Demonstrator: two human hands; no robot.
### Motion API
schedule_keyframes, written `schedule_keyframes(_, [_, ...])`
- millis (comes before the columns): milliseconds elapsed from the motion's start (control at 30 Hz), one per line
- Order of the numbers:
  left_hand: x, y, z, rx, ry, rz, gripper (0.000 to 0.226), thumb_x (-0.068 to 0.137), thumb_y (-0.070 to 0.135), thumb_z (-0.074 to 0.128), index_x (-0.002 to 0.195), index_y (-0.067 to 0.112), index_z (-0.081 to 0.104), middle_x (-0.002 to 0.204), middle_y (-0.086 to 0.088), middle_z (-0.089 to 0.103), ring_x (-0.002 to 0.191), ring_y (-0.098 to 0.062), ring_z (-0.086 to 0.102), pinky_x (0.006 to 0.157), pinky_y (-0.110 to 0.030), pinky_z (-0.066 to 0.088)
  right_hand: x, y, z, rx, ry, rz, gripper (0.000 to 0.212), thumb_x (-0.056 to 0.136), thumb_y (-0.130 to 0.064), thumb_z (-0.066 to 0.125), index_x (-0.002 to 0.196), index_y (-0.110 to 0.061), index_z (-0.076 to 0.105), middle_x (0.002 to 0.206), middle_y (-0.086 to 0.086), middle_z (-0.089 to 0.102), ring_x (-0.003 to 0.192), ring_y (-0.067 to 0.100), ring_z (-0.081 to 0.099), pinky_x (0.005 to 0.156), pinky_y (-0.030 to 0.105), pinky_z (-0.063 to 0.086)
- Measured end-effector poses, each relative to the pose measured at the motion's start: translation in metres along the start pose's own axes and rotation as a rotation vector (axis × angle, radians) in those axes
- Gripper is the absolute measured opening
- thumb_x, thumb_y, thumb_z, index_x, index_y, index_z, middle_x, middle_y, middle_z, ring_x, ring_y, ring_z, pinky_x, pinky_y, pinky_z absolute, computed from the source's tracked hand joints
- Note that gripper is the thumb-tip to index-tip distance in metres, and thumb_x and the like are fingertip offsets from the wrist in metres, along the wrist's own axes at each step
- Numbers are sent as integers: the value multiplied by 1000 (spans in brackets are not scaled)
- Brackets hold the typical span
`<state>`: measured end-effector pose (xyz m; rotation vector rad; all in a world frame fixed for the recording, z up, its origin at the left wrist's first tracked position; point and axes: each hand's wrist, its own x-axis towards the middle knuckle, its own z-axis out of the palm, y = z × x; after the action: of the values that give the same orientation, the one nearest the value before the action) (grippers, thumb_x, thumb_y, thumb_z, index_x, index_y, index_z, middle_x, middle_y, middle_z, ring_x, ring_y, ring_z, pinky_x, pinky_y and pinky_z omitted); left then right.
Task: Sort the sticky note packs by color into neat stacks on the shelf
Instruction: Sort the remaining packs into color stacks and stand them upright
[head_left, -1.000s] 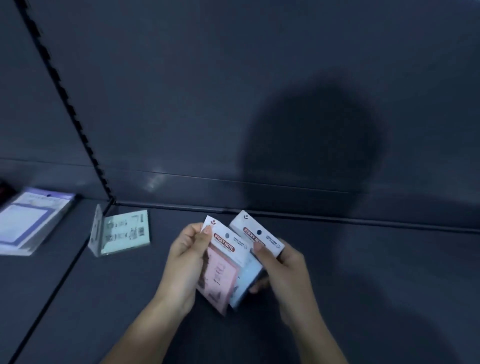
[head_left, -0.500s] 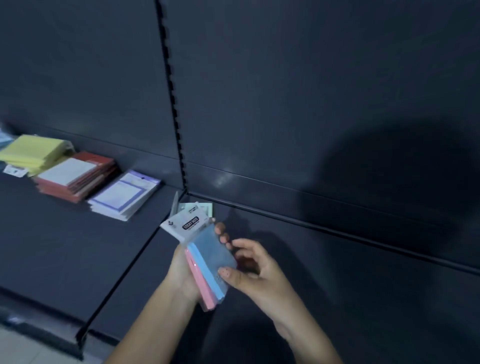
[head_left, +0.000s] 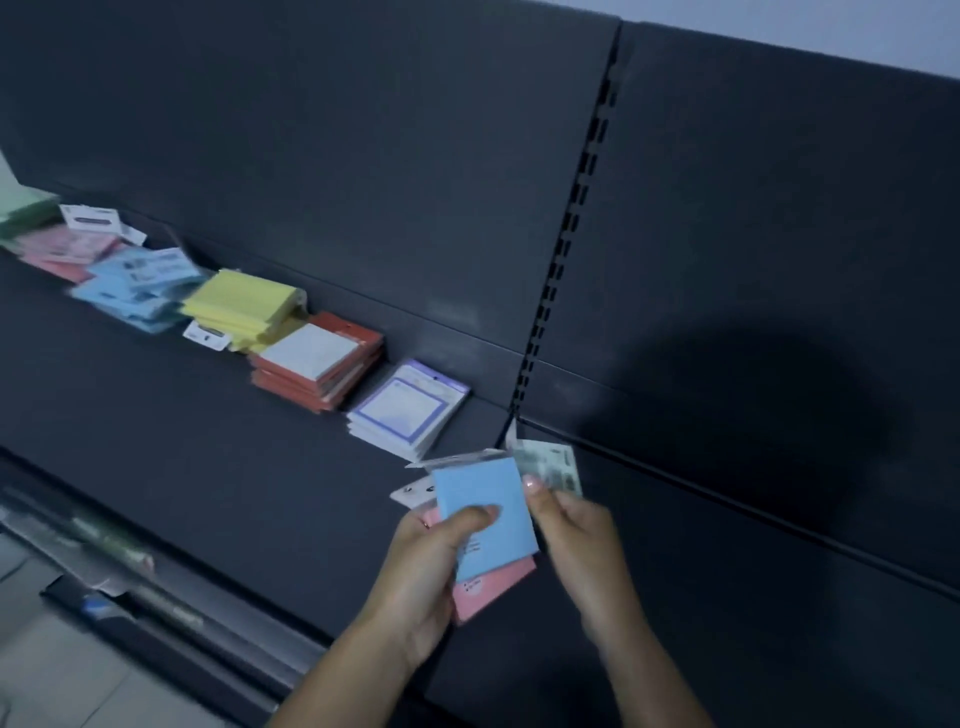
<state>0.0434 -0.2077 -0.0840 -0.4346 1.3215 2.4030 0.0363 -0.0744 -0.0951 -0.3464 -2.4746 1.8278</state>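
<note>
My left hand (head_left: 431, 566) grips two sticky note packs fanned together, a blue pack (head_left: 483, 499) on top and a pink pack (head_left: 493, 590) under it, thumb pressed on the blue face. My right hand (head_left: 571, 530) is beside them, one fingertip touching the blue pack's upper right edge. A pale green pack (head_left: 553, 462) lies on the shelf just behind the hands. Along the dark shelf (head_left: 208, 467) to the left sit colour stacks: green (head_left: 21, 208), pink (head_left: 67, 249), blue (head_left: 135, 286), yellow (head_left: 244, 306), red (head_left: 322, 364) and white with a purple border (head_left: 405, 410).
A slotted black upright (head_left: 566, 234) divides the dark back panel into two bays. The shelf's front edge (head_left: 156, 603) runs along the lower left, with pale floor below it. My shadow falls on the right bay.
My view has swung left, bringing the row of stacks into sight. The two packs were squared up into my left hand, blue over pink, and my right hand slid to the blue pack's right edge.
</note>
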Motion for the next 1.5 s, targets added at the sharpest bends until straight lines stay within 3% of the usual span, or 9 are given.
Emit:
schedule_keyframes(67, [0,11,-24,-28,8,-44,23,82,-1,60,105,0,61,94,-22,71,72,-29,69,61,-36,58,28,5,-1,-392,101,-139,23,90,-34,57,99,-16,68,108,3,68,109,23,59,93,40,45])
schedule_keyframes(167, [-2,32,-58,-65,52,-114,26,81,1,60,106,0,62,88,-21,72,65,-28,70,59,-37,58,64,12,0,-909,-118,-46,74,84,-47,60,145,-20,27,154,-1,24,143,22,16,114,39,17])
schedule_keyframes(267, [-3,48,-85,-63,99,-149,21,80,1,61,101,3,63,81,-18,72,59,-26,69,58,-37,57,78,15,4,-912,-218,26,96,77,-57,64,149,-24,10,158,-5,1,145,22,-5,117,42,3])
schedule_keyframes(433, [-7,62,-111,-103,160,-140,14,79,2,62,92,5,64,77,-17,72,58,-26,69,55,-36,58,66,3,33,-922,-387,-93,135,35,-85,60,148,-22,17,154,-4,15,142,21,5,112,25,9])
schedule_keyframes(633, [-19,58,-114,-171,222,-106,17,78,3,62,95,5,63,80,-17,73,59,-27,70,59,-42,57,35,7,69,-666,-305,-377,65,70,-12,72,129,-16,48,118,-12,38,116,9,36,94,12,28])
schedule_keyframes(833, [-37,45,-103,-184,286,-76,21,77,2,62,99,2,64,80,-18,72,57,-27,69,53,-36,58,20,-3,62,-335,-25,-303,7,83,-6,60,89,-8,62,81,-1,65,75,18,63,63,18,48])
schedule_keyframes(1133, [-69,51,-101,-245,187,-6,33,71,9,61,103,-2,63,97,-24,70,73,-33,71,59,-41,59,-19,-46,87,233,-616,39,32,85,8,47,106,-16,53,79,9,68,52,20,60,38,27,41])
schedule_keyframes(1367, [-96,74,-140,-213,108,90,55,68,4,73,120,-3,57,112,-25,65,94,-38,67,78,-48,56,-44,-71,129,279,-806,34,28,92,-7,53,113,-25,56,94,7,73,68,18,66,46,27,48])
schedule_keyframes(1500, [-110,89,-175,-157,119,128,73,55,15,80,123,4,57,116,-22,64,104,-39,63,78,-44,56,-58,-87,175,270,-823,63,26,94,-14,52,113,-30,60,101,-1,73,93,15,69,75,28,56])
